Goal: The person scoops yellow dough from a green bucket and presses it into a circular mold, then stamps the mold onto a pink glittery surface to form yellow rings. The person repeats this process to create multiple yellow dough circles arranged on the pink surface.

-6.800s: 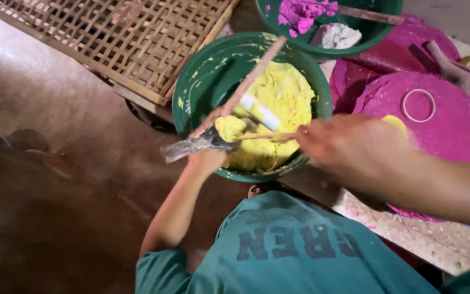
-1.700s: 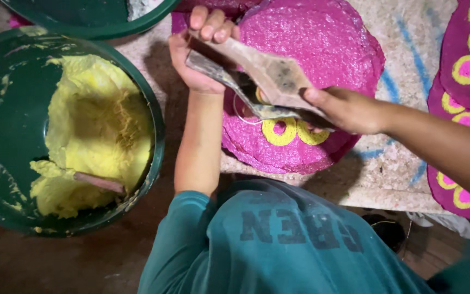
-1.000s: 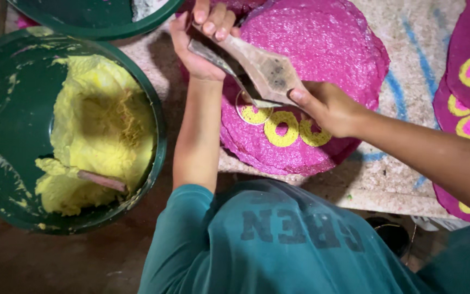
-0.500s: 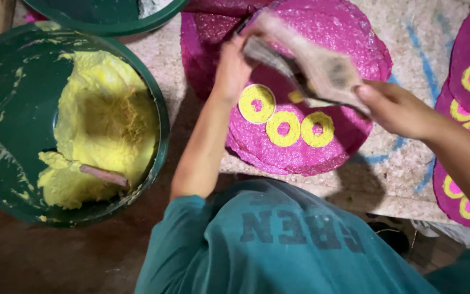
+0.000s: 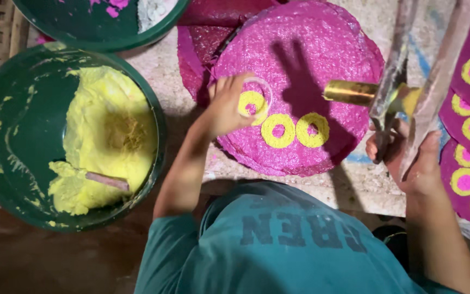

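While the ring mould (image 5: 257, 98) sits on the pink disc (image 5: 300, 92): left hand (image 5: 227, 106) fingers pinch it; lift straight.
Right hand (image 5: 414, 163): fingers closed around paddles (image 5: 409, 81), clear of the mat's near edge.

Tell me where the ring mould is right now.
In the head view the ring mould sits under the left hand on the pink disc, left of two finished yellow rings.

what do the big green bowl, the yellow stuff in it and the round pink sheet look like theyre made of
Green bowl: seemingly plastic, smooth with a dull sheen. Yellow stuff: a soft wet paste, lumpy and smeared up the wall. Pink sheet: thin, grainy and pebbled, perhaps a dyed dough or rice wafer; unclear.
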